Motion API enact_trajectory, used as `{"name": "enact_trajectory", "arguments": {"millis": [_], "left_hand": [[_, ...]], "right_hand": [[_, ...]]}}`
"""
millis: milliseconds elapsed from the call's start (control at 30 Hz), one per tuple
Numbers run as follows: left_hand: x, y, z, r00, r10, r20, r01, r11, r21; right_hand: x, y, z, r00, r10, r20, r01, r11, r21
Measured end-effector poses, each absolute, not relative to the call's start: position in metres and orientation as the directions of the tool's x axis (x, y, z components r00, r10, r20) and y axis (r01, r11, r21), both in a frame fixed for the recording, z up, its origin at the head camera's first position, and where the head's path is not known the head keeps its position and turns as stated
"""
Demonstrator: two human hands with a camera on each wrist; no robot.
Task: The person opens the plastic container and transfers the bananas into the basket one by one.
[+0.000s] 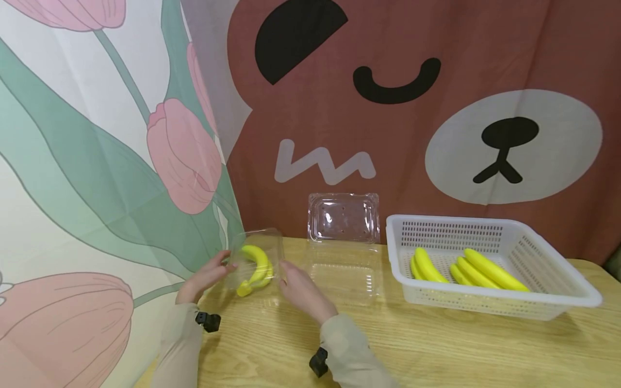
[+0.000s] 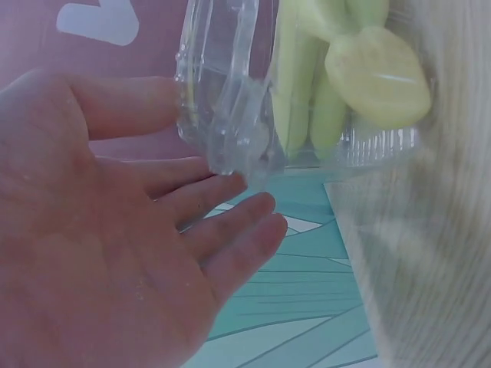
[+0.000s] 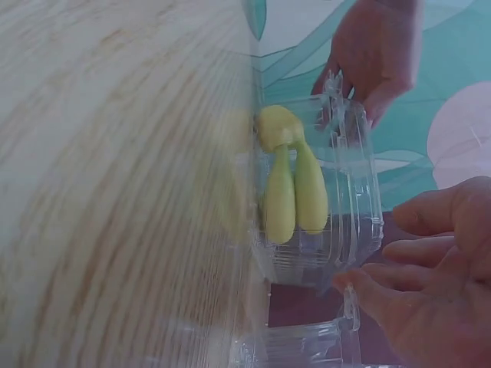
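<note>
A clear plastic clamshell box (image 1: 277, 243) with a small bunch of yellow bananas (image 1: 262, 264) inside stands at the left of the table. Its lid lies over the bananas. At the box's left side is my left hand (image 1: 208, 276); in the left wrist view its thumb touches the lid edge and the fingers reach toward the rim, loosely extended. On the opposite side, my right hand (image 1: 304, 290) has its fingertips at the lid's corner. The right wrist view shows the bananas (image 3: 295, 188) through the clear wall, with the right thumb and fingers spread apart.
A second clear clamshell (image 1: 343, 218) stands with its lid raised just right of my right hand. Farther right, a white perforated basket (image 1: 485, 302) holds several yellow bananas (image 1: 490, 269). Printed curtains (image 1: 402, 178) hang behind and left of the wooden table (image 1: 252, 350).
</note>
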State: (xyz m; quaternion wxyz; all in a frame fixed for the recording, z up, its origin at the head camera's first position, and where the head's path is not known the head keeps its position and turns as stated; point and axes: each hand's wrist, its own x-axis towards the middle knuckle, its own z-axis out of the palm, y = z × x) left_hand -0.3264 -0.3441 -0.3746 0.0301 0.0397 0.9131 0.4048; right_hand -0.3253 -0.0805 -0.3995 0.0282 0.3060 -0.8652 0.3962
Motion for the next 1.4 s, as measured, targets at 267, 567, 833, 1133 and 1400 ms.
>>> {"name": "enact_trajectory", "arguments": {"millis": [267,567,833,1133,1400], "left_hand": [[-0.328,-0.345,-0.376,-0.994,0.11,0.014,0.082,0.643,0.762],[-0.332,-0.345,-0.384,-0.987,0.124,0.101,0.156,0.587,0.794],[-0.336,-0.344,-0.388,-0.984,0.121,0.128,0.174,0.576,0.799],[-0.342,-0.34,-0.392,-0.996,0.076,0.051,0.085,0.571,0.816],[-0.344,-0.34,-0.397,-0.997,0.068,0.025,0.059,0.565,0.823]], "right_hand": [[-0.316,-0.087,-0.398,-0.799,-0.547,0.25,-0.557,0.516,-0.651],[-0.308,-0.089,-0.398,-0.801,-0.542,0.254,-0.568,0.556,-0.607],[-0.311,-0.088,-0.402,-0.808,-0.535,0.247,-0.562,0.571,-0.599],[-0.31,-0.088,-0.402,-0.809,-0.533,0.246,-0.563,0.584,-0.585],[-0.308,-0.091,-0.403,-0.817,-0.533,0.219,-0.545,0.59,-0.596]]}}
